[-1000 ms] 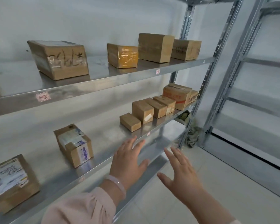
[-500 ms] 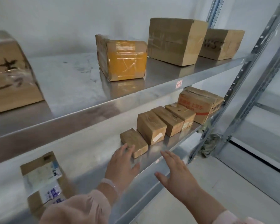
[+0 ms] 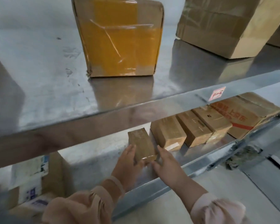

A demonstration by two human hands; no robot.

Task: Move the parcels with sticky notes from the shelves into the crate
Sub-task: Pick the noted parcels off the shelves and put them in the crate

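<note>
A small flat brown parcel lies on the lower metal shelf, near its front edge. My left hand presses against the parcel's left side and my right hand against its right side, so both hands clasp it. The parcel still rests on the shelf. No sticky note shows on its visible faces. Just right of it stands a taller parcel with a pale slip on its front face. No crate is in view.
Two more narrow parcels and a red-printed box line the lower shelf to the right. A label-covered box sits at the left. The upper shelf holds a yellow-taped box and a large carton.
I have moved closer to the shelves. Both hands went forward from open air onto the lower shelf and closed around the small flat parcel.
</note>
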